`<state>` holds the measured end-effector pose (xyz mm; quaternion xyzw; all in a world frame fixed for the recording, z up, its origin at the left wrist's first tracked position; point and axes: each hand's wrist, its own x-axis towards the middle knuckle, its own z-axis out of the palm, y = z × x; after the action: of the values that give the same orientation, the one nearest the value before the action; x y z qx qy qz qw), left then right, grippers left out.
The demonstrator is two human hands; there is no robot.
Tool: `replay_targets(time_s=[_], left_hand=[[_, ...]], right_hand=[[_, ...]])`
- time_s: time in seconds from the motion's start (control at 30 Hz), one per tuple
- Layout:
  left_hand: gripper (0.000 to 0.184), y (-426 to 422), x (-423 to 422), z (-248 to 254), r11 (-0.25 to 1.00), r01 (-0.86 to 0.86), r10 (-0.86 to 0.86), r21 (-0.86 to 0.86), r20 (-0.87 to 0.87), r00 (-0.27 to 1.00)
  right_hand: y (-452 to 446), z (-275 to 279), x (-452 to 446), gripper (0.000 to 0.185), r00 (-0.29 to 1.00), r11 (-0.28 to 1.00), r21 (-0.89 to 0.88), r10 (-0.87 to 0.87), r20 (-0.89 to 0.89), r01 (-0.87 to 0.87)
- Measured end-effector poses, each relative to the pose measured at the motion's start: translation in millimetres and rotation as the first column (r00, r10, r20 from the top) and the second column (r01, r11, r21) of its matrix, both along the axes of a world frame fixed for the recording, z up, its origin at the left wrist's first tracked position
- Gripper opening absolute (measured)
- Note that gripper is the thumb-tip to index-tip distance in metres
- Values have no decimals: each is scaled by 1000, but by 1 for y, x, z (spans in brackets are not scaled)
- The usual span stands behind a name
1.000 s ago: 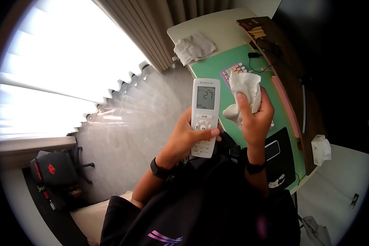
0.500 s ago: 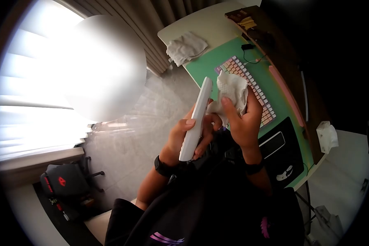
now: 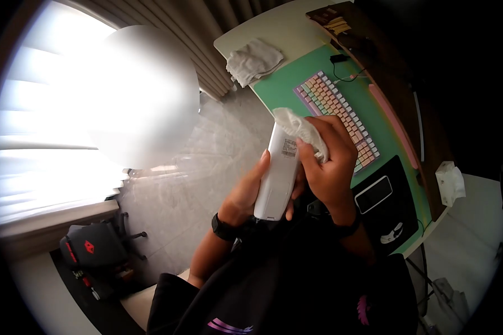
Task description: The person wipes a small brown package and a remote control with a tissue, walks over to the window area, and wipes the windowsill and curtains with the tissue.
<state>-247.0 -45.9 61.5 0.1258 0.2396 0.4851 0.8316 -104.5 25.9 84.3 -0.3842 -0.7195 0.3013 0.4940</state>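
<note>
A white remote control (image 3: pixel 277 178) is gripped along its sides by my left hand (image 3: pixel 244 192). Its back faces up, with a small printed label near the upper end. My right hand (image 3: pixel 330 164) pinches a crumpled white wipe (image 3: pixel 299 127). That wipe lies over the remote's far end and right edge, touching it and covering the tip. Some fingers of my left hand are hidden beneath the remote.
On the desk's green mat (image 3: pixel 273 97) sit a pastel keyboard (image 3: pixel 341 120), a phone (image 3: pixel 373 195) and a white mouse (image 3: pixel 391 233). A folded cloth (image 3: pixel 255 61) lies at the far corner. A tissue pack (image 3: pixel 450 183) is at the right; a black chair (image 3: pixel 98 245) stands lower left.
The remote has turned from edge-on to show its labelled back. My right hand has brought the wipe left onto the remote's far end; before, the two were apart there.
</note>
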Motion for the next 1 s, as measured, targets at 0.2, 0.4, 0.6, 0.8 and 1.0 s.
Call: replay_targets(time_s=[0.2, 0.4, 0.6, 0.8, 1.0], left_hand=[[73, 3, 4, 9, 1000, -23, 23, 22, -37, 999], [70, 12, 3, 11, 966, -249, 256, 77, -115, 960], [63, 13, 0, 3, 910, -412, 414, 43, -119, 902], [60, 11, 1, 10, 901, -428, 432, 64, -196, 880], [50, 6, -1, 1, 898, -435, 396, -64, -314, 863]], right_hand=[[2, -9, 6, 25, 979, 990, -46, -138, -152, 132], [-4, 6, 16, 36, 995, 994, -66, 82, -50, -86], [-9, 24, 17, 44, 839, 864, -68, 500, 215, -498], [-12, 13, 7, 58, 818, 868, -56, 486, 309, -494], [-16, 10, 8, 52, 783, 865, -66, 482, 393, -498]])
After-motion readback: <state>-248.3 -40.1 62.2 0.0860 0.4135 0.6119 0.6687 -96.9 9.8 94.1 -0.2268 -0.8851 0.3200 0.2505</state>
